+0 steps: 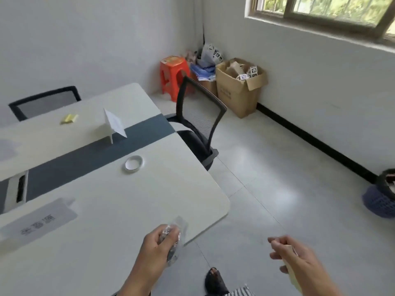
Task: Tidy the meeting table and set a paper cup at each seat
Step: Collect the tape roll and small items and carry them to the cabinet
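**Clearing litter before cups go out**

Left hand has its grip clenched on a crumpled clear plastic wrapper over the white bench near corner. Right hand pinches a pale paper slip. Farther along lie a tape ring and yellow note. No paper cup shows; binning seems next.

1. I have a single wide-angle view, worn on the person's head, looking forward and steeply down.
2. It faces across the near right corner of the bench toward the far room corner, where a window sits at top right.
3. It is close: both forearms enter from the bottom edge, and the floor fills the right half.
4. With one view, nothing is shared.
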`<state>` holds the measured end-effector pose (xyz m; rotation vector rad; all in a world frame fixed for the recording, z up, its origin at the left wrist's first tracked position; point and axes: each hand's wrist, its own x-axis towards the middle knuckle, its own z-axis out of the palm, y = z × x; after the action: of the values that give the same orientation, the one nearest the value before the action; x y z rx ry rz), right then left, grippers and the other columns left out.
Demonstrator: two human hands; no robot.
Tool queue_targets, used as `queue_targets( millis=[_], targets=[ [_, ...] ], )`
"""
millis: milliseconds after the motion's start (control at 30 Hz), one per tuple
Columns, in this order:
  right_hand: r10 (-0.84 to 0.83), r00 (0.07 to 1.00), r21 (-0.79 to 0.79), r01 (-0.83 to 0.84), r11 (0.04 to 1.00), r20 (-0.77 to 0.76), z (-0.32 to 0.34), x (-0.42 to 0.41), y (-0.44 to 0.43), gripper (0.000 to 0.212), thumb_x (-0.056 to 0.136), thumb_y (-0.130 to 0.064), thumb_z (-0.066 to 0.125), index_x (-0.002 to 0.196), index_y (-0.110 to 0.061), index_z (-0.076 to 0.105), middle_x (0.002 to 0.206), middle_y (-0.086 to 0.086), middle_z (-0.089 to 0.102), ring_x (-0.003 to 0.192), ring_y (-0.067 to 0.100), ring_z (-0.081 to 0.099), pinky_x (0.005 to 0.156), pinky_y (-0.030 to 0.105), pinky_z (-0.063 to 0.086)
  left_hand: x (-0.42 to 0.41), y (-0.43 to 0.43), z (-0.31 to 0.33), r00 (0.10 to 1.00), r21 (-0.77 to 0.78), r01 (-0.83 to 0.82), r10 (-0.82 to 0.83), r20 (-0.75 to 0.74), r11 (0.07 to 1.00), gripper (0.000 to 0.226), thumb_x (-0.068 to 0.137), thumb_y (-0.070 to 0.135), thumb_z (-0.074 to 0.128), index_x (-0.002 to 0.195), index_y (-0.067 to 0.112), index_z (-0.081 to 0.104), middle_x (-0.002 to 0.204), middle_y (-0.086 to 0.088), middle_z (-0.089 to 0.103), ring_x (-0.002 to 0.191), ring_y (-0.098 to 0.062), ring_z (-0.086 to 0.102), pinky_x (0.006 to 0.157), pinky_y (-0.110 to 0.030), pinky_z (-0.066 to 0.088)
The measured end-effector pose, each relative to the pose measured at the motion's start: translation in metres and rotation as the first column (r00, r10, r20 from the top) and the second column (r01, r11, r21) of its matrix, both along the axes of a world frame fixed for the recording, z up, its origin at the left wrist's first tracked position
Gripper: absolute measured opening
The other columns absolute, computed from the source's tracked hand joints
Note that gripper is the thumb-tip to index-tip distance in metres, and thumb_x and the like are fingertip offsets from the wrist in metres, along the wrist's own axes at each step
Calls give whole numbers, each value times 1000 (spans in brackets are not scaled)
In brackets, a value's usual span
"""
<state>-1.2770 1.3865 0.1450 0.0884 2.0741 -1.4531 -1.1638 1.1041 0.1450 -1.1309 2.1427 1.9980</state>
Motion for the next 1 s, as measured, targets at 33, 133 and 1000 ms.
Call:
queue_targets(
  millis=[33, 133, 1000],
  targets=[
    [46, 999, 3, -46, 999, -5, 1, -17, -17, 50, 53, -56, 66, 78, -14, 66, 87, 0, 71, 75, 19, 62, 66, 32, 43, -15, -12, 4, 1000, -5, -8, 8, -16, 1000, 31, 89, 34, 64, 63, 19, 57, 61, -2, 43, 57, -15, 40, 61, -32, 35],
    [182, 983, 12, -182, 983, -38, 2, -63, -60, 22, 81, -36, 71, 81, -15, 65, 95, 2, 71, 77, 18, 65, 67, 31, 45, -45, -42, 12, 998, -46, -55, 53, -35, 997, 26, 91, 36, 61, 74, 16, 62, 67, 0, 53, 65, -14, 49, 68, -34, 43],
    [905, -374, 814, -578, -56, -204, -164, -248, -577, 67, 75, -54, 70, 134, -31, 46, 149, 10, 30, 124, 35, 43, 98, 46, 39, -113, -52, -12, 296, 61, -955, 915, 275, 290, 46, 85, 31, 58, 92, -15, 60, 52, -8, 47, 41, -14, 42, 42, -24, 39]
  ],
)
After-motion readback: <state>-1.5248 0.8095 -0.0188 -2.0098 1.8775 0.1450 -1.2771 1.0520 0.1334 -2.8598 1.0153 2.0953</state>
